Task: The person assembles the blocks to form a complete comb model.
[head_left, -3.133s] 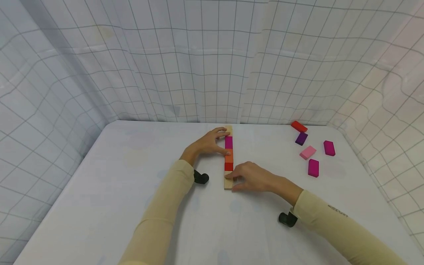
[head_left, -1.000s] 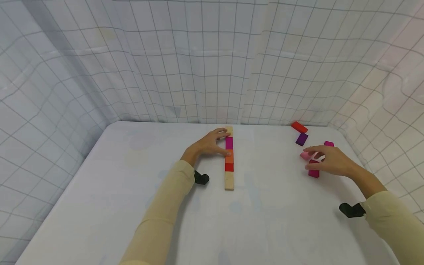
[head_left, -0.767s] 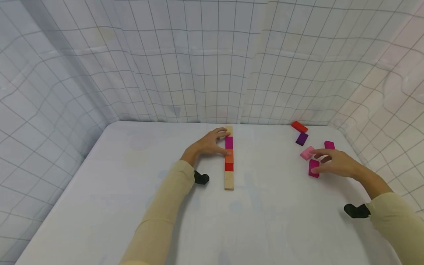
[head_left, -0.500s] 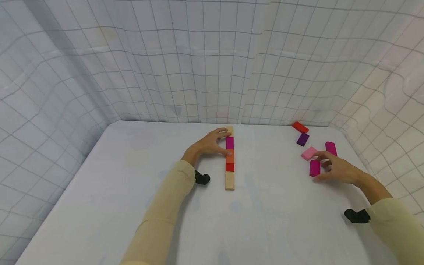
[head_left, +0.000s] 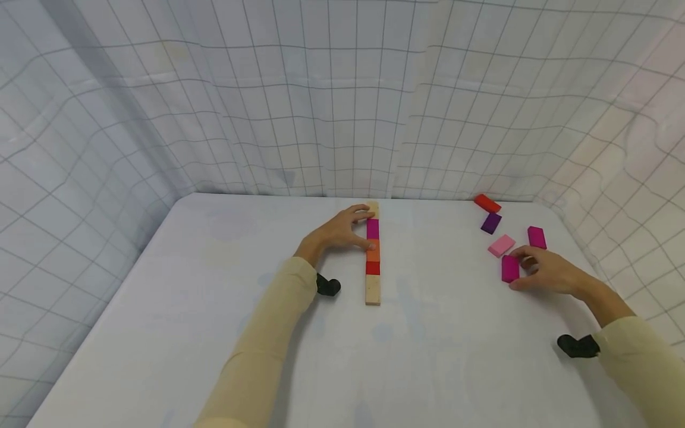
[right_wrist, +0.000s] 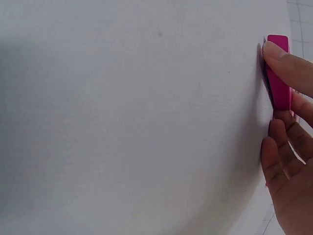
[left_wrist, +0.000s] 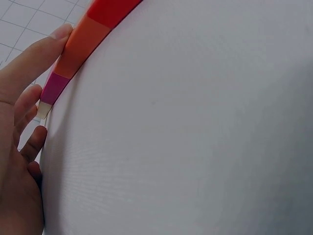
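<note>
A straight row of blocks runs away from me in the head view: a plain wooden block [head_left: 373,290] nearest, then a red block [head_left: 373,268], an orange block [head_left: 373,254], a magenta block [head_left: 373,229] and another wooden block [head_left: 374,205] at the far end. My left hand [head_left: 336,230] rests along its left side, thumb on the orange block, index fingertip at the far wooden block. Off to the right, my right hand [head_left: 549,272] pinches a loose magenta block [head_left: 510,269] between thumb and fingers. The right wrist view shows the thumb across one end of that block [right_wrist: 279,88].
Near the right hand lie a pink block [head_left: 501,245], a second loose magenta block [head_left: 537,237], a purple block [head_left: 491,223] and a loose red block [head_left: 487,203]. A grid-patterned curtain [head_left: 353,107] surrounds the white table [head_left: 241,238] at the back and sides.
My right hand has left the near wooden block, moved right to the loose blocks and closed its fingers on the nearer magenta one. My left hand keeps its place on the row.
</note>
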Action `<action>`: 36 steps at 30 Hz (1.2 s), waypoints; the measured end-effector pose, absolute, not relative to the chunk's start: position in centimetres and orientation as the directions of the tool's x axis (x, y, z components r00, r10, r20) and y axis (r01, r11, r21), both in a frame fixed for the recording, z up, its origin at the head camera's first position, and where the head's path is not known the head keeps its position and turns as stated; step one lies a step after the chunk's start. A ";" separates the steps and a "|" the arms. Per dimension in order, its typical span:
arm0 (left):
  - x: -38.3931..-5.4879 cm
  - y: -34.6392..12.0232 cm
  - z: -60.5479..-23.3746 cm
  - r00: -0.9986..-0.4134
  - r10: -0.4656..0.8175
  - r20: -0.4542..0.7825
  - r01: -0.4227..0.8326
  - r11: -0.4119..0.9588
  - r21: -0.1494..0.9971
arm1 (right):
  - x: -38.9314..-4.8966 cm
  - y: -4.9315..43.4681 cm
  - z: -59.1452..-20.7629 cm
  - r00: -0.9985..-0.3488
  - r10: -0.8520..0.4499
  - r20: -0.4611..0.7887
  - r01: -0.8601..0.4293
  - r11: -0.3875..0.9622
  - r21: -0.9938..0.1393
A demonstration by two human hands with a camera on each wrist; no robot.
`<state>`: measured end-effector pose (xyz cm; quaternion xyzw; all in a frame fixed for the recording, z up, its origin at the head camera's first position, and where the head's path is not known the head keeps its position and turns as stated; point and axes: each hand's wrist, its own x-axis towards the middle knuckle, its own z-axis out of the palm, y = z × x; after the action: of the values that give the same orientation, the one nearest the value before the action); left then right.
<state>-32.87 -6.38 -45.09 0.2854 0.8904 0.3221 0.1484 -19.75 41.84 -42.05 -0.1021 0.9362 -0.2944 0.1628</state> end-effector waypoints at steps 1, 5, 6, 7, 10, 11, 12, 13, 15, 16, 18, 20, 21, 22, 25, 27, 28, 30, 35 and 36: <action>-32.9 -6.3 -45.1 -0.791 0.607 -0.079 0.416 0.628 0.657 | -19.7 41.7 -41.9 -0.928 -0.287 -0.238 -0.099 0.806 -0.584; -33.0 -6.1 -45.0 -0.785 0.615 -0.074 0.427 0.625 0.653 | -19.3 40.7 -41.4 -0.930 -0.314 -0.191 -0.146 0.792 -0.592; -33.0 -6.0 -45.0 -0.784 0.616 -0.073 0.429 0.625 0.652 | -19.3 40.3 -41.3 -0.929 -0.325 -0.178 -0.161 0.787 -0.596; -33.0 -6.0 -45.0 -0.785 0.615 -0.074 0.429 0.625 0.652 | -19.2 39.9 -41.1 -0.925 -0.340 -0.167 -0.179 0.781 -0.599; -33.1 -6.0 -44.9 -0.790 0.608 -0.081 0.421 0.634 0.649 | -19.3 38.5 -40.6 -0.917 -0.373 -0.140 -0.220 0.767 -0.603; -33.1 -6.0 -45.0 -0.791 0.606 -0.083 0.420 0.636 0.648 | -19.4 38.0 -40.5 -0.913 -0.386 -0.131 -0.236 0.762 -0.603; -33.2 -6.0 -44.9 -0.791 0.605 -0.084 0.419 0.637 0.647 | -19.5 37.6 -40.4 -0.909 -0.399 -0.121 -0.253 0.758 -0.601; -33.1 -6.0 -44.9 -0.793 0.603 -0.086 0.417 0.640 0.646 | -19.5 37.0 -40.3 -0.906 -0.408 -0.116 -0.265 0.757 -0.597; -33.2 -6.0 -44.9 -0.794 0.602 -0.086 0.417 0.642 0.643 | -19.7 36.0 -40.1 -0.899 -0.423 -0.114 -0.282 0.757 -0.589; -33.2 -6.0 -44.9 -0.794 0.601 -0.085 0.418 0.642 0.643 | -19.7 35.4 -40.1 -0.894 -0.434 -0.113 -0.292 0.754 -0.588; -33.2 -6.0 -44.9 -0.794 0.602 -0.082 0.421 0.641 0.642 | -19.8 34.2 -39.9 -0.885 -0.451 -0.115 -0.305 0.749 -0.588; -33.2 -6.1 -44.9 -0.793 0.604 -0.080 0.423 0.641 0.641 | -19.7 33.0 -39.8 -0.877 -0.466 -0.116 -0.313 0.738 -0.597; -33.1 -6.1 -44.9 -0.793 0.603 -0.080 0.422 0.640 0.642 | -19.7 32.3 -39.7 -0.872 -0.476 -0.113 -0.321 0.731 -0.603; -33.1 -6.2 -44.9 -0.795 0.601 -0.080 0.419 0.640 0.644 | -19.6 31.7 -39.7 -0.867 -0.485 -0.112 -0.327 0.725 -0.606; -33.1 -6.4 -44.8 -0.804 0.589 -0.082 0.407 0.646 0.646 | -19.5 29.9 -39.7 -0.858 -0.503 -0.105 -0.340 0.709 -0.618; -33.0 -6.5 -44.9 -0.807 0.585 -0.083 0.404 0.649 0.644 | -19.4 28.8 -39.7 -0.852 -0.513 -0.101 -0.346 0.699 -0.626; -33.1 -6.6 -44.9 -0.807 0.585 -0.083 0.405 0.650 0.643 | -19.3 28.3 -39.8 -0.851 -0.516 -0.101 -0.347 0.695 -0.630; -33.1 -6.5 -45.0 -0.804 0.589 -0.082 0.410 0.648 0.642 | -19.1 27.5 -39.9 -0.845 -0.525 -0.098 -0.350 0.683 -0.641; -32.9 -6.3 -45.2 -0.799 0.595 -0.086 0.407 0.641 0.651 | -18.4 25.6 -40.4 -0.835 -0.542 -0.096 -0.362 0.672 -0.646; -32.9 -6.2 -45.2 -0.799 0.595 -0.088 0.405 0.640 0.653 | -18.3 25.3 -40.6 -0.832 -0.546 -0.096 -0.366 0.671 -0.645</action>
<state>-32.86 -6.24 -45.21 0.2801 0.8932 0.3187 0.1492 -18.27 25.26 -40.58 -0.2524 0.9030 -0.3175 0.1417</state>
